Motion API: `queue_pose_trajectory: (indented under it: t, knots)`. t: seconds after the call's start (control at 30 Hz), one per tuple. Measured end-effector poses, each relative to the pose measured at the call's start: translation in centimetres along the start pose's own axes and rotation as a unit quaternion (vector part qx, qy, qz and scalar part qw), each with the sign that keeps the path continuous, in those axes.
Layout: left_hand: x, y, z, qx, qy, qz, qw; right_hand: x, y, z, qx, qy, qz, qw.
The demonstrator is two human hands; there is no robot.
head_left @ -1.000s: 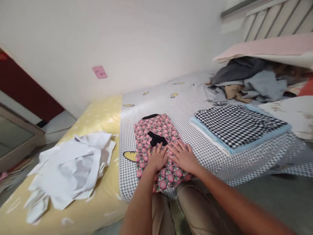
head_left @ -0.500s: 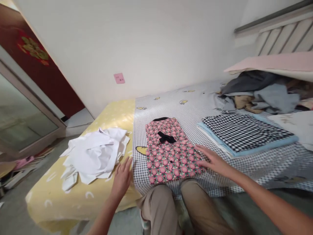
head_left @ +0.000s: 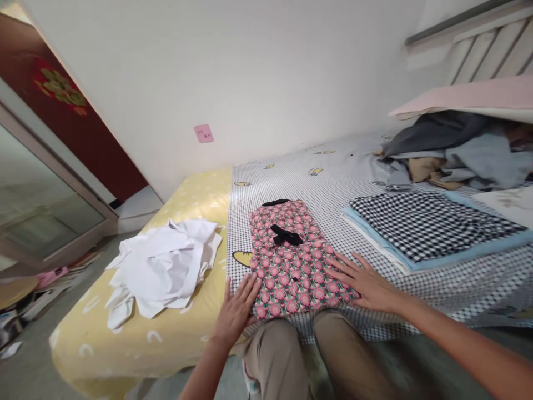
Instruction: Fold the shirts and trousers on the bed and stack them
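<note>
A folded pink floral garment [head_left: 291,258] with a black bow lies on the checked bed sheet [head_left: 333,183] in front of my knees. My left hand [head_left: 237,311] lies flat at its near left corner, fingers spread, fingertips touching the edge. At the near right edge, my right hand [head_left: 366,282] rests flat with the fingers apart and partly on the fabric. Neither hand grips anything.
A crumpled white garment [head_left: 160,269] lies on the yellow sheet [head_left: 125,344] to the left. To the right is a folded black-and-white gingham piece [head_left: 428,225] on a light blue one. Unfolded clothes [head_left: 453,147] are piled at the back right. A glass door stands far left.
Both hands left the middle of the floral garment. The left swung out leftwards, then returned to the near left corner. The right slid to the near right edge. The view shifted left.
</note>
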State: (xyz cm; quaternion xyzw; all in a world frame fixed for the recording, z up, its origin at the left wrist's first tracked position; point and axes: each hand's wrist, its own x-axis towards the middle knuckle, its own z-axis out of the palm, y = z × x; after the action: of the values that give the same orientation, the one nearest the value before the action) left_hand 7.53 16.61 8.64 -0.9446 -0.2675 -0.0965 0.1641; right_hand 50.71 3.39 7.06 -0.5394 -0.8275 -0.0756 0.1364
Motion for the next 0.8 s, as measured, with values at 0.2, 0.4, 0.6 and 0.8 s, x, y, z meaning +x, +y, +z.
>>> queue_pose_trajectory:
  t: [0.2, 0.4, 0.6, 0.8]
  knots:
    - [1.7, 0.5, -0.1, -0.100, -0.072, -0.068, 0.990, 0.5, 0.8, 0.3, 0.075, -0.026, 0.040, 0.996]
    - [4.8, 0.1, -0.5, -0.171, -0.096, -0.165, 0.967, 1.1, 1.2, 0.8, 0.118, 0.032, 0.092, 0.988]
    - [6.8, -0.8, 0.1, -0.157, -0.093, -0.195, 0.964, 2.1, 1.1, 0.9, 0.082, 0.084, 0.109, 0.987]
    - [7.2, -1.7, 1.8, -0.073, -0.051, -0.144, 0.986, 2.2, 1.5, 1.4, 0.048, 0.100, 0.091, 0.990]
